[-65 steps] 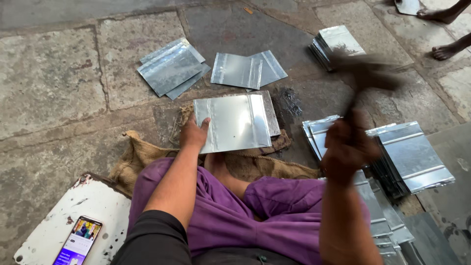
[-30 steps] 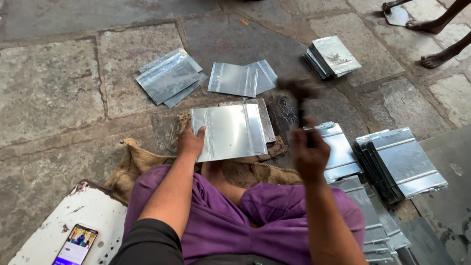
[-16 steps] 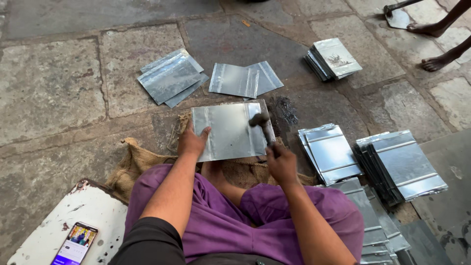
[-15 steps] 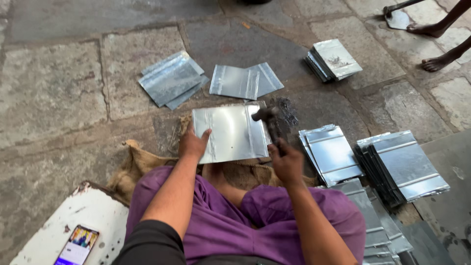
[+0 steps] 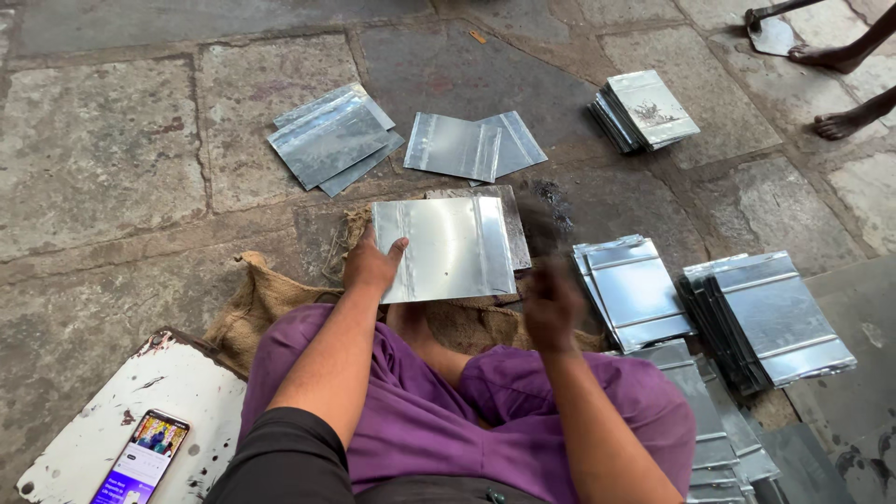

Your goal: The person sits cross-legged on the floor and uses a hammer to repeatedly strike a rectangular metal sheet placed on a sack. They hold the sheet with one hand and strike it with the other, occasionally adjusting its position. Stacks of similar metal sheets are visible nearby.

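Note:
A shiny rectangular metal sheet [image 5: 448,247] lies on a darker plate [image 5: 511,210] over a burlap sack [image 5: 266,294] on the stone floor. My left hand [image 5: 371,266] presses flat on the sheet's near left corner, fingers spread. My right hand [image 5: 553,303] is blurred with motion just right of the sheet's near edge, closed around the handle of a hammer. The hammer's dark head [image 5: 537,222] is a smear beside the sheet's right edge. My legs, in purple cloth, are folded below the sheet.
Stacks of similar metal sheets lie at my right [image 5: 635,289] [image 5: 775,313], far right [image 5: 644,107] and ahead [image 5: 331,140] [image 5: 467,145]. A white board [image 5: 177,392] with a phone [image 5: 140,457] sits at my left. Another person's bare feet [image 5: 840,121] stand at top right.
The hammer came down from high on the right and struck near the sheet's right edge; now my right hand has drawn back toward me. My left hand stays on the sheet.

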